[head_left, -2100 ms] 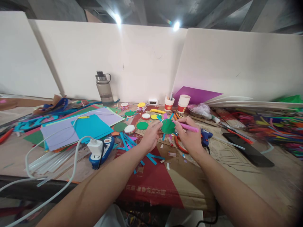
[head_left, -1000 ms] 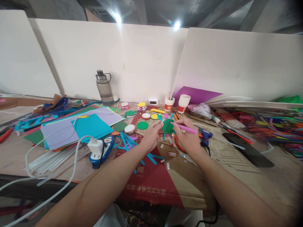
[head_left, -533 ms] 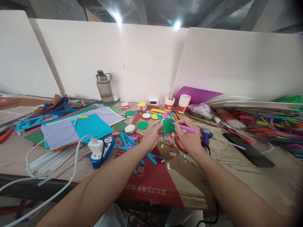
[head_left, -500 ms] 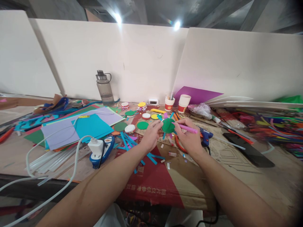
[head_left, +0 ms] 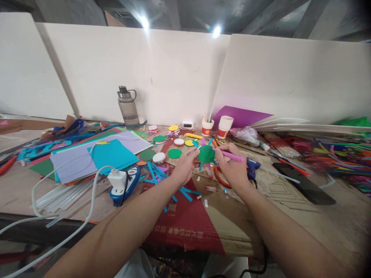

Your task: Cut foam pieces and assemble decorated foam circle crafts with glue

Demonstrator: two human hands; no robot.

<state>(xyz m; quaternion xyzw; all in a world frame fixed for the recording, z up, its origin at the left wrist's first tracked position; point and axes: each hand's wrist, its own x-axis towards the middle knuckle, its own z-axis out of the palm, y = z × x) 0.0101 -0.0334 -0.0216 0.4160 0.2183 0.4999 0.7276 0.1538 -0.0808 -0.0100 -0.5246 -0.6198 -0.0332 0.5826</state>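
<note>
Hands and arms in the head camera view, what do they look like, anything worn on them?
Both the left hand and right hand are bare, with no gloves, rings or watch visible. Both forearms are bare to the picture's lower edge; no sleeves show.

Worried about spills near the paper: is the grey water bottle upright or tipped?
Upright. The water bottle stands on its base against the white board, cap on top.

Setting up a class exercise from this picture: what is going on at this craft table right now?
A person sits at a cluttered craft table. The left hand holds up a green paper disc with coloured strips sticking out around its edge. The right hand holds a pink marker with its tip at the disc's right edge. Similar discs, paper sheets and two paper cups lie around.
</note>
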